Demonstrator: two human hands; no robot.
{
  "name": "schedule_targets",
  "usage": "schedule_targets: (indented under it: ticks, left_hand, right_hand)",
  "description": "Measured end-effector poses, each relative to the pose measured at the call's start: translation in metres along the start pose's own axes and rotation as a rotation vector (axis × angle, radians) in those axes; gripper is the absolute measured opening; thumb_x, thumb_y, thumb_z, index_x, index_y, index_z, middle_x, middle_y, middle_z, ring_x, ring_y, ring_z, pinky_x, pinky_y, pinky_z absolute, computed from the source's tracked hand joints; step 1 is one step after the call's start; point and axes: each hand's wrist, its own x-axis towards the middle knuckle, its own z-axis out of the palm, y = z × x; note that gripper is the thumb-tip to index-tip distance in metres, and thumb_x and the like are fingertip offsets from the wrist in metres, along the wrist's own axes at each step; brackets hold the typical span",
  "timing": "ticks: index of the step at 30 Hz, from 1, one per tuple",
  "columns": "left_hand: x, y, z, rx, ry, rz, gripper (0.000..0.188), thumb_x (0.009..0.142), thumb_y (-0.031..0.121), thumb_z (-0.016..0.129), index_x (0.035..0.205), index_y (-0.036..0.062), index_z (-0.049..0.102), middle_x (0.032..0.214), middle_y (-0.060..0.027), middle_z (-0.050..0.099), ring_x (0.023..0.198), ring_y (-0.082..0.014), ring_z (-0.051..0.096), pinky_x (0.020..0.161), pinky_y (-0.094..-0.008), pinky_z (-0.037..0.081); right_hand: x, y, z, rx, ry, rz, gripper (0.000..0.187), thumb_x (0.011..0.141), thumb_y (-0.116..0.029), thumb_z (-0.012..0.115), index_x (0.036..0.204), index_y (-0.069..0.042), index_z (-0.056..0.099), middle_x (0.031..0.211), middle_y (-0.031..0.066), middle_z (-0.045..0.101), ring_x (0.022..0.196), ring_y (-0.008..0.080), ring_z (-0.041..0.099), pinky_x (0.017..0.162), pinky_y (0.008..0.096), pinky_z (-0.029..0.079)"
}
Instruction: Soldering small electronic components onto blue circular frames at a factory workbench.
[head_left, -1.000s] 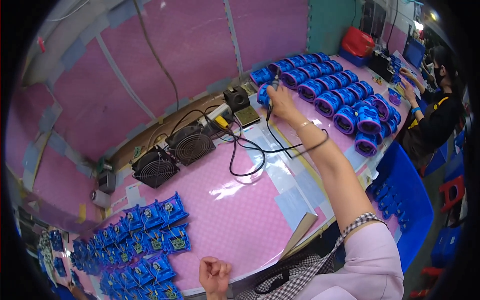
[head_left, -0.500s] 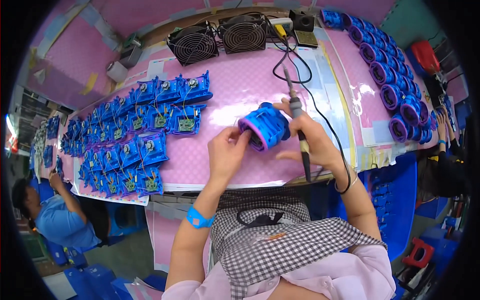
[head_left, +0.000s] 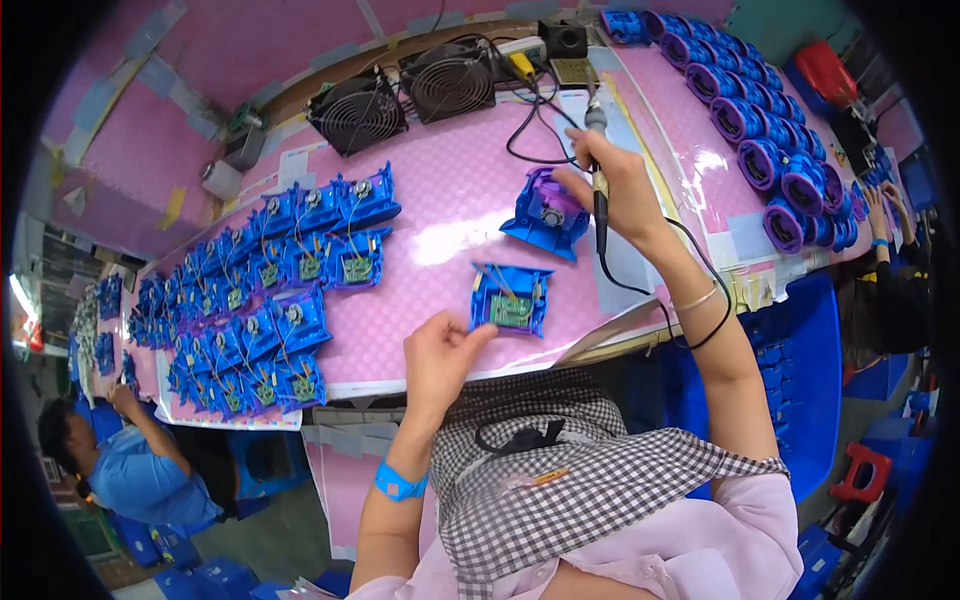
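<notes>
A: Changed since half a second ago?
B: Closed blue unit gone from between the hands. Two open parts on the pink tabletop (head_left: 435, 185) instead: circuit-board shell (head_left: 511, 311) nearer, speaker shell (head_left: 549, 217) just beyond.
A: Fingers?
B: Right hand (head_left: 624, 190): closed round soldering iron (head_left: 600, 212), beside speaker shell. Left hand (head_left: 436, 362): thumb out at circuit-board shell's edge, others curled; can't tell whether pinching.

2 blue shells (head_left: 532, 230) (head_left: 524, 277) apart, 1 w/ PCB (head_left: 511, 311) face-up; soldering iron (head_left: 601, 215) held.
</notes>
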Motion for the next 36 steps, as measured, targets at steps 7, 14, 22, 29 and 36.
schedule_targets:
  ticks: [7,14,22,29,36]
  left_hand:
    - [-0.010,-0.023,-0.054,-0.540,0.115,0.026,0.012,0.088,0.012,0.062,0.081,0.0041,0.058,0.062,0.0060,0.042,0.055,-0.0026,0.038,0.052,-0.0207,0.030]
    - [-0.013,-0.009,-0.035,-1.263,-0.020,-0.057,0.014,0.093,0.017,0.051,0.086,0.0056,0.052,0.064,0.0047,0.032,0.052,-0.0063,0.027,0.051,-0.0234,0.025]
    - [-0.005,-0.011,-0.026,-0.425,0.227,-0.041,0.016,0.087,0.016,0.064,0.088,0.0000,0.062,0.074,-0.0006,0.053,0.062,-0.0076,0.041,0.055,-0.0233,0.032]
    - [0.023,0.015,-0.006,0.332,0.056,0.163,0.029,0.083,0.023,0.071,0.072,-0.0031,0.063,0.055,-0.0024,0.054,0.052,-0.0066,0.044,0.047,-0.0267,0.034]
    - [0.011,0.003,-0.001,0.298,0.144,0.337,0.038,0.078,0.021,0.075,0.057,-0.0015,0.053,0.047,-0.0014,0.039,0.047,-0.0071,0.033,0.043,-0.0290,0.025]
  right_hand:
    - [0.020,0.019,-0.072,0.698,-0.031,0.375,0.031,0.085,-0.008,0.070,0.076,-0.008,0.040,0.083,0.0117,0.064,0.093,0.0234,0.069,0.066,0.0320,0.058]
    - [0.078,-0.016,-0.169,1.517,-0.221,0.306,0.045,0.101,-0.048,0.033,0.082,-0.013,0.053,0.102,0.0254,0.067,0.074,0.0297,0.071,0.063,0.0351,0.059]
    - [-0.021,-0.027,-0.088,1.449,-0.014,0.548,0.045,0.099,-0.047,0.042,0.115,-0.006,0.054,0.083,0.0086,0.061,0.056,0.0102,0.049,0.057,0.0223,0.043]
    - [-0.073,-0.025,0.002,0.538,0.099,0.424,0.022,0.091,-0.025,0.065,0.090,-0.003,0.061,0.079,0.0064,0.062,0.069,0.0177,0.062,0.065,0.0278,0.050]
    - [-0.073,-0.014,0.023,0.158,-0.039,0.035,0.023,0.069,0.009,0.066,0.085,-0.005,0.057,0.086,0.0103,0.063,0.076,0.0257,0.062,0.066,0.0325,0.049]
